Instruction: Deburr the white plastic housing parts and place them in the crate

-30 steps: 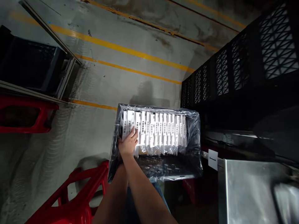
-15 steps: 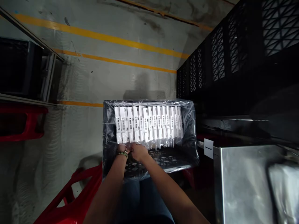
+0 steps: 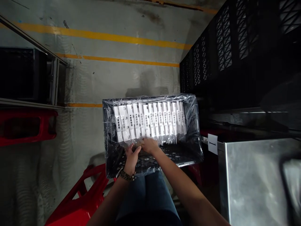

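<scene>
A black crate [image 3: 108,125] lined with clear plastic film [image 3: 191,125] stands in front of me. Inside it a row of several white slotted parts [image 3: 150,121] lies side by side, toward the far side. My left hand [image 3: 132,157], with a beaded bracelet at the wrist, is over the near part of the crate, thumb and fingers apart, holding nothing visible. Close to its right, my right hand [image 3: 150,146] has its fingers bent at the near edge of the white parts, by the film; what they hold, if anything, is hidden.
Red stools stand at the lower left [image 3: 80,194] and left [image 3: 47,125]. A metal cabinet [image 3: 258,175] with a paper label is at the right. Black perforated crates [image 3: 209,62] rise at the upper right. A metal-framed rack [image 3: 55,81] stands at left.
My right hand has moved right along the near edge of the white parts. My left hand has drawn back slightly and its fingers have spread. The view has shifted a little.
</scene>
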`<state>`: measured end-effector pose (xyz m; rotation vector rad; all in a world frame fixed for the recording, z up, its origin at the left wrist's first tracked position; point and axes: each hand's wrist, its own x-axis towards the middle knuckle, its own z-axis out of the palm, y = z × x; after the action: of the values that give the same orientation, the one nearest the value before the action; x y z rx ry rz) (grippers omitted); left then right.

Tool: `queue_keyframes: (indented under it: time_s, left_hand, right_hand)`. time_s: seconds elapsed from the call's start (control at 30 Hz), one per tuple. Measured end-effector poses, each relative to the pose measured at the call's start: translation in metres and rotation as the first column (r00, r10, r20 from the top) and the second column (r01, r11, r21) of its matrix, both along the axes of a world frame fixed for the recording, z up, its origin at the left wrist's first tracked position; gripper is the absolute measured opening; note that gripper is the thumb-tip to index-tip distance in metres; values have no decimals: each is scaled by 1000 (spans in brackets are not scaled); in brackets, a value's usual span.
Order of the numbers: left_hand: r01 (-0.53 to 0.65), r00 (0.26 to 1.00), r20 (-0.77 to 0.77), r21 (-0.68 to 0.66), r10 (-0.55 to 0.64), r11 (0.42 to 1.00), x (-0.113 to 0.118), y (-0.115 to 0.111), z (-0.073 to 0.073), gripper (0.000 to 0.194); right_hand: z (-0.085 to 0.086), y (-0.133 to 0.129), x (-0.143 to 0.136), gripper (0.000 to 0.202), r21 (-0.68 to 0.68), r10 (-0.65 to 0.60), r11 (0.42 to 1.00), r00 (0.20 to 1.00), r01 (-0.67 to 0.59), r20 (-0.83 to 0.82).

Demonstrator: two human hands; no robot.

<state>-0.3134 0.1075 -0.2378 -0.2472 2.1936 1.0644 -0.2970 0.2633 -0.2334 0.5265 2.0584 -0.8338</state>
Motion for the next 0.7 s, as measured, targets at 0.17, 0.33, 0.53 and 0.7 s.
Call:
queue_keyframes:
  time_s: [0.17, 0.33, 0.53, 0.7]
  left_hand:
    - [496, 820, -236, -164, -522, 853, -32, 2, 27, 75]
    - [714, 554, -254, -343, -793, 610, -69, -17, 15, 79]
    - [687, 428, -224, -549, -876, 476, -72, -18, 7, 85]
    - [756, 226, -237, -568, -945, 324, -60, 6, 12, 80]
  right_hand:
    - [5, 1, 18, 37, -33, 22, 999, 995, -25, -92]
    - [35, -4, 72, 29, 86, -49, 994, 985, 64, -165]
    - [59, 21, 155, 32, 318, -164, 907, 928, 276, -335]
    - [46, 27, 180, 47, 357, -167, 869, 882, 343, -440]
